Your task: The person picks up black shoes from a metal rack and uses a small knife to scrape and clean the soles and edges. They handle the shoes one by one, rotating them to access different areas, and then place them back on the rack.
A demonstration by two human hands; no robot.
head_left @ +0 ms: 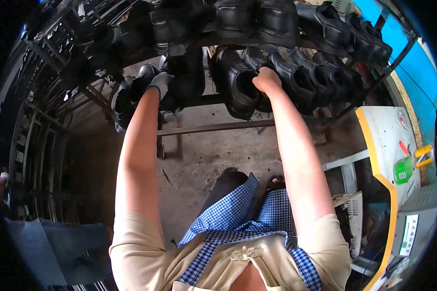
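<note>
My right hand (267,80) is closed on the upper of a black leather shoe (255,58) on the lower shelf of a rack, its fingertips partly hidden. Close against that shoe, on its left, stands another black shoe (235,80). My left hand (162,83), in a pale grey glove with a blue cuff edge, reaches in among black shoes at the left part of the same shelf. Beside it, on the left, sits a black shoe (126,99). The left fingers are lost among the dark shapes, so their grip does not show.
Several black shoes (320,72) line the lower shelf to the right, and more (277,22) fill the shelf above. A metal rack bar (216,127) crosses in front. At right stands a white table (381,140) with a yellow edge, carrying a green container (403,169).
</note>
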